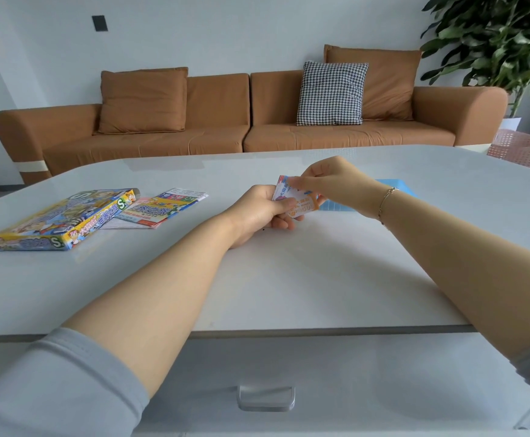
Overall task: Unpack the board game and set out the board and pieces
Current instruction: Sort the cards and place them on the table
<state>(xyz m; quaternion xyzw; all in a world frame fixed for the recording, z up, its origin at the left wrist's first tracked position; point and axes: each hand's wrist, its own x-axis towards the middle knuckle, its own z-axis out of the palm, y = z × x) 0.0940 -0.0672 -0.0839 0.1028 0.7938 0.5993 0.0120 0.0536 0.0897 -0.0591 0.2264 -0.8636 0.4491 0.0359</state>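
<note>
held above the middle of the tabletop (288, 279): a stack of cards (292, 200), long axis running from upper left to lower right, top face tilted toward the camera. white card faces with red and blue print at the upper corner, an orange band across the lower right end, small cartoon marks too blurred to read. left hand (257, 214) curled round the stack's left end, thumb on top, fingers underneath; right hand (329, 181) reaching in from the right, fingertips pinching the upper edge, a thin gold bracelet (386, 200) at the wrist. behind the right wrist, flat on the tabletop, a pale blue sheet (399, 187) with a faint grid, mostly hidden. well to the left, the game box (62, 220), a shallow glossy cardboard rectangle, yellow edges, busy cartoon print, long axis pointing from near left to far right. just beside its far end, a folded board (159, 208) lying flat, colourful printed face up, one corner tucked against the box. smooth, glossy white tabletop with rounded far corners; a metal drawer handle (266, 397) below its near edge. beyond, a brown fabric sofa (219, 121) with a houndstooth cushion (331, 93).
</note>
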